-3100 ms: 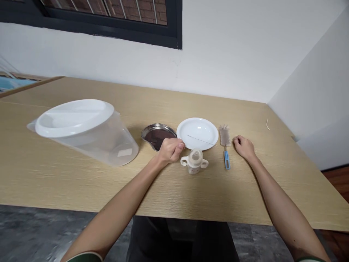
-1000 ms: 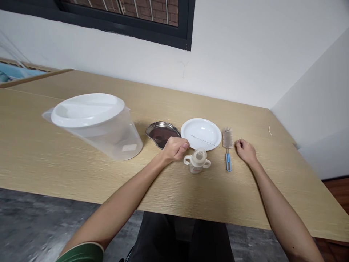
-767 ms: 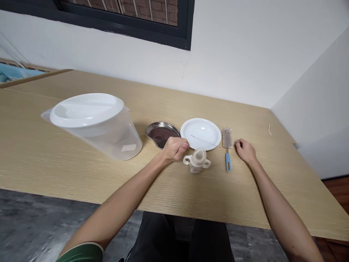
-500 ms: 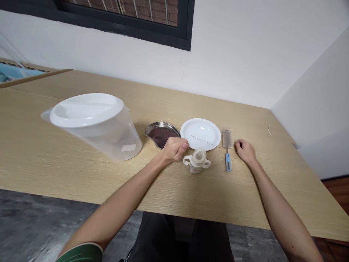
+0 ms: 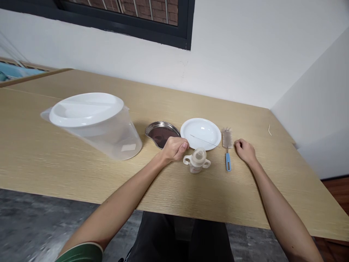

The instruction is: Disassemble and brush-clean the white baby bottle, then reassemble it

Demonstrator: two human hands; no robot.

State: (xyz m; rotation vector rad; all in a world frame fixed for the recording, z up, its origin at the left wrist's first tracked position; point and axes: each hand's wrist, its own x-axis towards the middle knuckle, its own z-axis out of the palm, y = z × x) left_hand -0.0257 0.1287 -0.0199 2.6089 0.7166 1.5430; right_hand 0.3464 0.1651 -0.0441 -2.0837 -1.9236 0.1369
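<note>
We see the baby bottle (image 5: 197, 160) upright on the worktop (image 5: 163, 198), near side of the white plate (image 5: 200, 126) & just R of the L hand (image 5: 176, 149): cloudy, translucent, squat, w/ domed cap, teat showing thru & 2 pale looped handles, print too small to read. L-hand fingers are curled in a tight fist, R hand (image 5: 245, 150) in a looser one beside the blue-handled brush (image 5: 227, 139); we can't tell if either palm hides anything, & neither grips the bottle.
</note>
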